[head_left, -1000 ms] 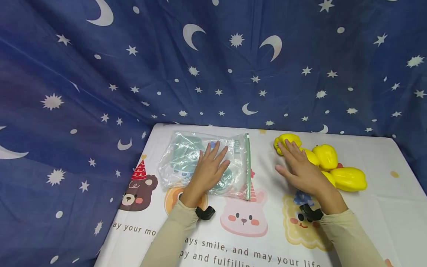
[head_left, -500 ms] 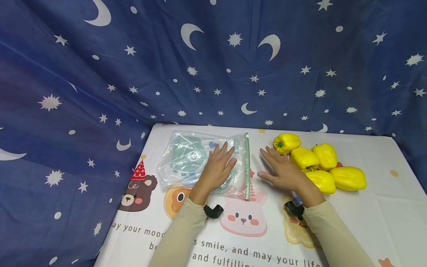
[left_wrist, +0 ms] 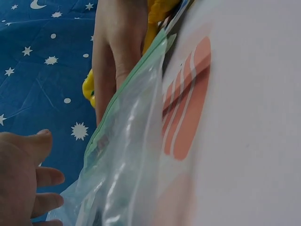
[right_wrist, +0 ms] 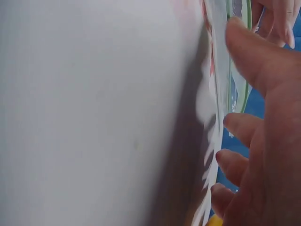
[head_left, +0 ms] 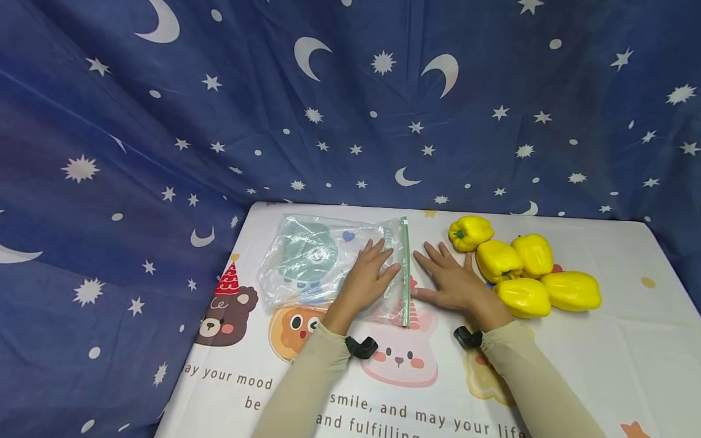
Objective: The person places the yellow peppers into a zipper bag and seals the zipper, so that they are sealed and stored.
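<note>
A clear zip bag (head_left: 309,258) with a green strip along its right edge lies flat on the table, printed with a green cartoon figure. My left hand (head_left: 367,277) is over the bag's right part, fingers spread and pointing away. My right hand (head_left: 451,280) is just right of the green strip (head_left: 405,274), fingers spread, thumb tip close to the strip. In the left wrist view the bag's green-edged mouth (left_wrist: 127,84) stands between both hands. The right wrist view has the right thumb (right_wrist: 244,42) overlapping that edge. Neither hand grips anything.
Several yellow bell peppers (head_left: 498,261) lie in a cluster to the right of my right hand. The white tablecloth (head_left: 630,353) has cartoon prints and lettering. A dark blue curtain (head_left: 350,121) with moons and stars stands behind the table and on its left.
My right hand has moved left, away from the peppers, to the bag's green edge. My left hand has slid right across the bag toward the same edge. Bag and peppers stay in place.
</note>
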The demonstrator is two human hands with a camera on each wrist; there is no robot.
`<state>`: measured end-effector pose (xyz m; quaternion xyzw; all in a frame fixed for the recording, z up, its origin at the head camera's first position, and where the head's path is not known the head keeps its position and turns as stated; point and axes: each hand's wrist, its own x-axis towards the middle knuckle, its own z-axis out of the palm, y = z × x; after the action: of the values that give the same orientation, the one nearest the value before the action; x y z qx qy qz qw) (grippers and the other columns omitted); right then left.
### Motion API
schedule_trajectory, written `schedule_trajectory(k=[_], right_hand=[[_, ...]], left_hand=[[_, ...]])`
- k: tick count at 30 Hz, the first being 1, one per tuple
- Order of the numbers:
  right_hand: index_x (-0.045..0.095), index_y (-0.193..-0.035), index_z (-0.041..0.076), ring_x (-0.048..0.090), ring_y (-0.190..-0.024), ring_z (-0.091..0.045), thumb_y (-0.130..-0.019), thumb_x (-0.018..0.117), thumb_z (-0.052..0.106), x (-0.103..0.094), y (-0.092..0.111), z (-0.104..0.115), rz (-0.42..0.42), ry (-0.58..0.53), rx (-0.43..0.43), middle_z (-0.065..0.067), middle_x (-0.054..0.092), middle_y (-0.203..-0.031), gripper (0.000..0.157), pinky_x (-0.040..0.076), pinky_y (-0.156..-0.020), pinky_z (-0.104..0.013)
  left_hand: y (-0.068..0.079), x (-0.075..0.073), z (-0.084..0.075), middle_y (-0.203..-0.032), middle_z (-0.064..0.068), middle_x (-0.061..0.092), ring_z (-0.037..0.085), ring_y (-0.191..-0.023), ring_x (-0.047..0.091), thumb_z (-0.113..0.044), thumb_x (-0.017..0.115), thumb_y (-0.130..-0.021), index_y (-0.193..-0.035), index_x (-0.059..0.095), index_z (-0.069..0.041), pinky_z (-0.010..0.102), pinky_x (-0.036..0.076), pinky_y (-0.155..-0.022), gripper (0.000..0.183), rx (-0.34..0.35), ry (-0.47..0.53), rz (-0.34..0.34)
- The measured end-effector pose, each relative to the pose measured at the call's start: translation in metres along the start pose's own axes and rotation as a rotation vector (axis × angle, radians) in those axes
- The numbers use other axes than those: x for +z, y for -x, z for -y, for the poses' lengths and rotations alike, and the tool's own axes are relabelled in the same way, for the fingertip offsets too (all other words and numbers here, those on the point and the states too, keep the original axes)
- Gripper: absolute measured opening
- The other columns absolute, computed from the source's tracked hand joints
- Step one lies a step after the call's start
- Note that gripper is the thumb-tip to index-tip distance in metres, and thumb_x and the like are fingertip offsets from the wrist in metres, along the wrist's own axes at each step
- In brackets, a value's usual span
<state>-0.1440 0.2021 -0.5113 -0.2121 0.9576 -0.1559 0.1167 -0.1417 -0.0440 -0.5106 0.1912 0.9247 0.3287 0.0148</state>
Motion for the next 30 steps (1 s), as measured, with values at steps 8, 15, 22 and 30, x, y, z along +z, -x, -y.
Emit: schedule_trajectory(k=[8,15,22,30], right_hand=[[0.026,-0.163,0.032,0.01,-0.158,-0.042,-0.085,0.059,0.078,0.001,-0.008,0.001,0.031,0.009,-0.016,-0.005,0.016,-0.173,0.097,-0.009,-0.109,-0.084],[0.026,-0.163,0.033,0.008,-0.158,-0.043,-0.084,0.06,0.077,0.003,-0.011,0.004,0.054,0.014,-0.006,-0.006,0.016,-0.173,0.097,-0.008,-0.107,-0.086],[0.031,-0.162,0.032,0.007,-0.157,-0.044,-0.083,0.064,0.073,0.005,-0.009,0.005,0.063,0.041,0.005,-0.006,0.014,-0.173,0.095,-0.009,-0.106,-0.086],[0.03,-0.162,0.031,0.004,-0.158,-0.043,-0.081,0.065,0.074,0.004,-0.011,0.006,0.082,0.045,0.028,-0.005,0.011,-0.174,0.098,-0.01,-0.107,-0.085]], left_hand=[[-0.004,0.006,-0.005,-0.165,0.015,0.035,0.042,-0.155,0.022,-0.047,0.052,-0.104,-0.147,0.055,-0.007,0.065,0.025,-0.12,0.059,-0.061,0.03,0.003],[-0.005,0.011,-0.005,-0.166,0.014,0.032,0.044,-0.154,0.02,-0.046,0.049,-0.105,-0.148,0.054,-0.01,0.067,0.023,-0.12,0.057,-0.104,0.019,0.033],[-0.001,0.013,-0.002,-0.167,0.016,0.028,0.041,-0.156,0.017,-0.044,0.044,-0.108,-0.151,0.051,-0.012,0.058,0.014,-0.126,0.054,-0.134,0.05,0.091],[0.0,0.016,0.004,-0.169,0.015,0.025,0.038,-0.158,0.012,-0.043,0.045,-0.107,-0.151,0.051,-0.012,0.057,0.01,-0.127,0.054,-0.127,0.111,0.093]])
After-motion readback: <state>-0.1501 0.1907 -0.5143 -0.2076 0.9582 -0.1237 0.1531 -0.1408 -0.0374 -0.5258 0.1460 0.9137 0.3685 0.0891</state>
